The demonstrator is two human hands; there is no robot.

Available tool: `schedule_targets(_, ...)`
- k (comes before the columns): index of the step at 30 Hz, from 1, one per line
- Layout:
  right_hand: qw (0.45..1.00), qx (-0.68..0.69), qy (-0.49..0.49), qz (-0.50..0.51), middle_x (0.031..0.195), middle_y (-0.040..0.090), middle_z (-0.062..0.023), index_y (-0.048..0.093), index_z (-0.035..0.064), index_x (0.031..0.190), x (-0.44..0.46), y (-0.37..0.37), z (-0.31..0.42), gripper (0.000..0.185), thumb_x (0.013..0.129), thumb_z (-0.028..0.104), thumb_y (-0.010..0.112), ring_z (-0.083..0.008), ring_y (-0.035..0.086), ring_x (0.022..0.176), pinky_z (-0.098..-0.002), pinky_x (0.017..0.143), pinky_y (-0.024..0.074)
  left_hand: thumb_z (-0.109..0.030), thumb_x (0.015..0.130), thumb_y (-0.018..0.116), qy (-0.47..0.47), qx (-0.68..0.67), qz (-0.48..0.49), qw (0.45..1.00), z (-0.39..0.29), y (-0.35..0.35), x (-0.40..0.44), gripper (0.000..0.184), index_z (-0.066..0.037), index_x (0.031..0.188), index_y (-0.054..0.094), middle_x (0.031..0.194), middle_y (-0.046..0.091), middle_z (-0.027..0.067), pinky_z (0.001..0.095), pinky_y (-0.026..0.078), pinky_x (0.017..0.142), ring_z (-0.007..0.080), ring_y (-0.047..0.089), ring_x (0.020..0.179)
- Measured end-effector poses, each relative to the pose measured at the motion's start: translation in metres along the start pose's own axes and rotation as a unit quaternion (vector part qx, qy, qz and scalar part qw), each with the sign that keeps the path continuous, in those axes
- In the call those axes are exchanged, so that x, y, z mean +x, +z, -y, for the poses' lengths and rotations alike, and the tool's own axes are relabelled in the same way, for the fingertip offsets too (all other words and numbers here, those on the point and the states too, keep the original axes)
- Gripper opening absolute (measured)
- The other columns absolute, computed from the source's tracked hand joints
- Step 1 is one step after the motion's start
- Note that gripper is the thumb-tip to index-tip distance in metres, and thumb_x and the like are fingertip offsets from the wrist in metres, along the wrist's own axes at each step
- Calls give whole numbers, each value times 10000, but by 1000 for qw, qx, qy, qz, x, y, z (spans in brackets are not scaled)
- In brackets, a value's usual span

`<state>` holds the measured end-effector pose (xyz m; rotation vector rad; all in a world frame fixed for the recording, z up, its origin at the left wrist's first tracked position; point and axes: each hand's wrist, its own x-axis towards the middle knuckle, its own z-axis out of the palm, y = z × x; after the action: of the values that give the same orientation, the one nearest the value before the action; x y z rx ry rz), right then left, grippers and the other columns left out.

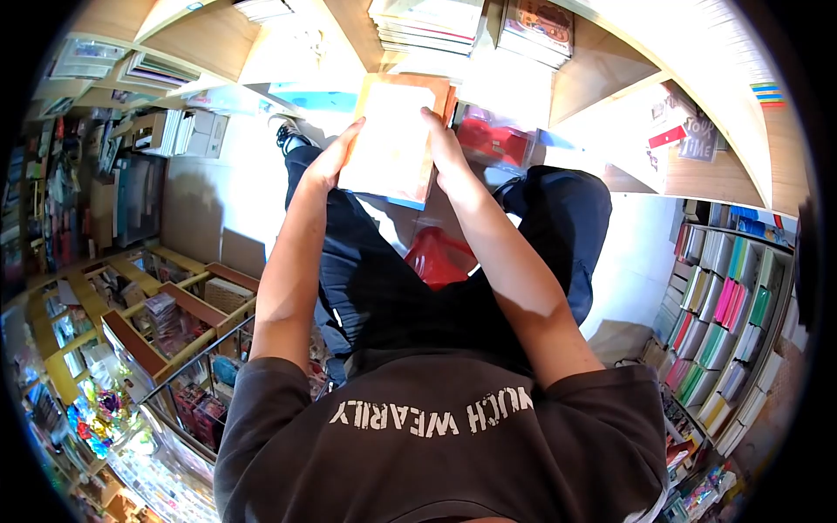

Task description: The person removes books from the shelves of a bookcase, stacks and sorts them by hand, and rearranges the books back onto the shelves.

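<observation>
A small stack of books [392,144] is held upright between my two hands, in front of my knees. The top cover is pale with an orange border and washed out by glare; orange and blue edges show behind it. My left hand [336,157] grips the left side, thumb on the front. On the right side my right hand [443,148] does the same, its thumb lying over the cover near the top. The fingers behind the stack are hidden. Below, between my legs, shows a red plastic stool [438,257].
Wooden shelves [602,74] with stacks of books [427,30] curve across the front. A clear container with red contents [495,138] stands past my right hand. At right is a rack of colourful notebooks [728,301]; at left, a divided wooden display [166,318] of small goods.
</observation>
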<state>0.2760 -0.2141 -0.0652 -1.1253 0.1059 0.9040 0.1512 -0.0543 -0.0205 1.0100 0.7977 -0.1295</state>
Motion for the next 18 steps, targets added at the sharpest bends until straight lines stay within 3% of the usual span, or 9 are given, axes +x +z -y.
schedule_targets(6,996,-61,-33,47,1210,664,-127,536,-15,1351,-6,3,8,594,948,405,657,-215,648,1089,-346,948,495,-508,986,551,-15,-43,18,999,0,-13,5,620,-34,1384,524,1232,675,144,353,566,905,219,695,1035)
schedule_targets(8,996,-62,14,58,1249,654,-136,515,-21,1377,-14,3,19,618,944,395,662,-221,633,1127,-356,987,470,-509,987,547,-3,-37,0,999,2,-12,5,617,-35,1382,522,1228,676,143,354,567,903,220,693,1038)
schedule_targets(12,994,-74,11,83,1275,646,-144,500,-19,1396,-21,-11,26,646,928,390,678,-223,619,1157,-361,1011,448,-514,986,539,-10,-19,-1,1000,3,-13,6,643,-28,1404,489,1251,659,153,353,569,896,224,690,1036)
schedule_targets(14,974,-192,58,103,1511,430,-204,354,-26,1497,-54,-18,50,864,908,528,659,-294,470,1354,-414,1119,356,-494,985,558,-4,8,-14,1000,5,-16,9,658,-17,1427,460,1278,639,168,344,548,917,235,670,1079)
schedule_targets(15,974,-221,49,31,1511,398,-193,318,-25,1509,-56,-24,45,903,893,533,669,-307,471,1336,-418,1104,366,-477,970,591,71,88,-41,993,11,-24,17,713,24,1450,423,1295,631,185,340,527,950,253,661,1103)
schedule_targets(16,974,-222,42,27,1511,398,-193,318,-25,1509,-61,-39,46,903,893,533,669,-307,471,1336,-418,1104,366,-461,956,625,148,166,-67,973,15,-30,28,774,64,1472,386,1311,623,201,336,505,983,271,651,1127)
schedule_targets(17,970,-233,44,42,1477,432,-184,335,-25,1499,-77,-49,57,877,897,520,667,-288,491,1310,-402,1095,371,-415,933,666,165,225,-146,949,12,-21,23,824,87,1493,327,1330,596,262,346,473,1023,345,610,1201)
schedule_targets(18,967,-246,46,56,1443,465,-175,353,-25,1489,-92,-61,65,851,901,507,664,-270,512,1284,-386,1085,376,-404,908,678,217,409,-203,863,-6,0,2,853,77,1509,308,1416,500,325,391,396,1114,418,501,1326)
